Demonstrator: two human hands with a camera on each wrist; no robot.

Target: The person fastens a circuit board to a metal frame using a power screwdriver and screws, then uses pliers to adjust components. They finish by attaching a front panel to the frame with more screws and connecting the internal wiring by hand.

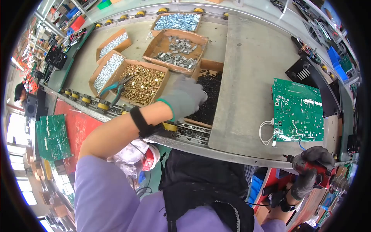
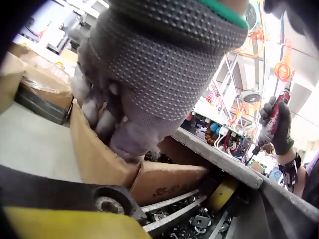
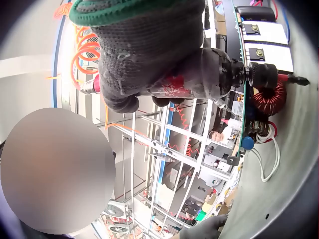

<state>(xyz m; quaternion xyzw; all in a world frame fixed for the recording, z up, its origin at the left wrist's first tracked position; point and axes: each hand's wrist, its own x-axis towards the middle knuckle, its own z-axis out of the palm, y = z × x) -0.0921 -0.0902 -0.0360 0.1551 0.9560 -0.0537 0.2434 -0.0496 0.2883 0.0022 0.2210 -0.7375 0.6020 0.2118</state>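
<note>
Two boxes of silver parts sit on the table's left, past a green board lying at the edge of a red surface. Beside them, pliers rest across the rim of a box of gold parts. Behind these, clips lie in a wider box, with bluish pieces in another at the back.

The left hand, gloved in grey with a green cuff, is at the box of black parts, just right of the gold ones. Its fingers bend down at the cardboard wall; their tips are hidden, so I cannot tell whether they pinch anything.

Further right, a metal plate carries a second board, components underneath, white wires looping out on its left. A black panel stands behind it.

At far right, the right hand, also gloved, is wrapped round a red driver, its bit near the table's front edge, apart from the board.
</note>
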